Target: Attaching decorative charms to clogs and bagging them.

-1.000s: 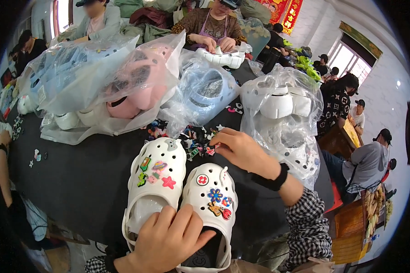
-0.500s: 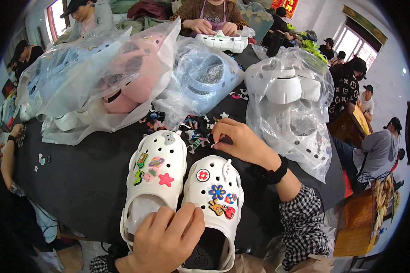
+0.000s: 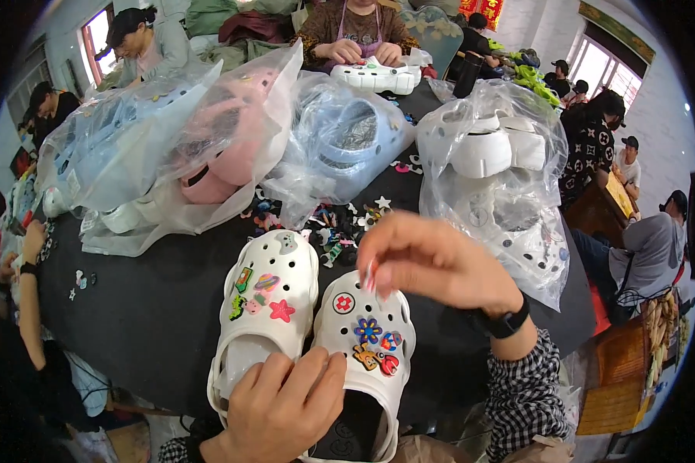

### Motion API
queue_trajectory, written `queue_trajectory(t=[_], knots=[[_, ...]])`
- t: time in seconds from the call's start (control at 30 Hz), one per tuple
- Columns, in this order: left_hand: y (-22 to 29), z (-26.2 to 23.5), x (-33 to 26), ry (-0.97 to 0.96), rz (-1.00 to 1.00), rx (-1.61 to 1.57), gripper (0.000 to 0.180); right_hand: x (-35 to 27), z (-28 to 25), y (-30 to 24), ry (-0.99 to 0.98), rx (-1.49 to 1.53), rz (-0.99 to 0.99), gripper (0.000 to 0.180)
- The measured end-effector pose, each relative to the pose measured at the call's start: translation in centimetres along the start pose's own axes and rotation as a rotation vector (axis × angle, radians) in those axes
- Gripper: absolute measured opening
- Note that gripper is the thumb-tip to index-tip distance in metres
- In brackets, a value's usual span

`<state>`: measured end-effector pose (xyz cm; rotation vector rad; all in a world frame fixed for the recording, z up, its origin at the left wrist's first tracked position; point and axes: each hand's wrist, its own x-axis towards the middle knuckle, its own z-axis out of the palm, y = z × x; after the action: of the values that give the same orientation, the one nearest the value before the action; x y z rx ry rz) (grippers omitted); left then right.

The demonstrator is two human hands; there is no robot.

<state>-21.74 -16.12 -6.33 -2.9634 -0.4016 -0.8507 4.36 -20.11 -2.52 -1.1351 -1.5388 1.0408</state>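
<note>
Two white clogs stand side by side in front of me, toes pointing away. The left clog (image 3: 235, 328) carries several colourful charms, among them a pink star. On the right clog (image 3: 328, 328) are a round red-and-white charm, a blue flower and a few more. My left hand (image 3: 286, 401) is closed over the inner rims where the clogs meet; its fingertips are partly hidden. Above the right clog's toe, my right hand (image 3: 440, 266) pinches a small reddish-white charm (image 3: 369, 276), blurred by motion. Beyond the toes lies a pile of loose charms (image 3: 340, 231).
Bagged clogs ring the far side: blue (image 3: 131, 131), pink (image 3: 239, 147), another blue pair (image 3: 355, 139) and white (image 3: 479, 147). A few charms (image 3: 79, 282) lie on the black table (image 3: 139, 316) at left. Across, a person handles a white clog (image 3: 378, 77); a co-worker's arm (image 3: 29, 285) reaches in at left.
My right hand has come back from the charm pile and over the right clog's toe, still pinching something small. My left hand stays put. The person across has shifted their hands on their clog.
</note>
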Motion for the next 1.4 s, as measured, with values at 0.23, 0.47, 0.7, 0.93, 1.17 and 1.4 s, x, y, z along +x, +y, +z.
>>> queue_trajectory(t=[0.23, 0.47, 0.7, 0.93, 1.17, 1.4], knots=[[1.0, -1.3, 0.4, 0.021, -0.09, -0.113, 0.026, 0.0, 3.6, 0.5, -0.275, -0.221, -0.097, 0.014], [0.8, -1.0, 0.2, 0.056, -0.11, -0.174, 0.021, -0.3, 4.4, 0.3, -0.281, -0.25, -0.049, 0.013], [0.8, -1.2, 0.4, 0.076, -0.101, -0.174, 0.02, -0.2, 4.6, 0.3, -0.223, -0.506, -0.212, 0.009], [0.8, -1.2, 0.3, 0.057, -0.102, -0.143, 0.018, -0.2, 4.0, 1.3, -0.308, -0.308, -0.103, 0.008], [0.9, -1.3, 0.3, 0.028, -0.095, -0.126, 0.018, -0.2, 3.7, 1.6, -0.312, -0.31, -0.108, 0.01], [0.9, -1.5, 0.4, 0.013, -0.127, -0.098, 0.016, 0.3, 3.7, 0.8, -0.299, -0.35, -0.047, 0.013]])
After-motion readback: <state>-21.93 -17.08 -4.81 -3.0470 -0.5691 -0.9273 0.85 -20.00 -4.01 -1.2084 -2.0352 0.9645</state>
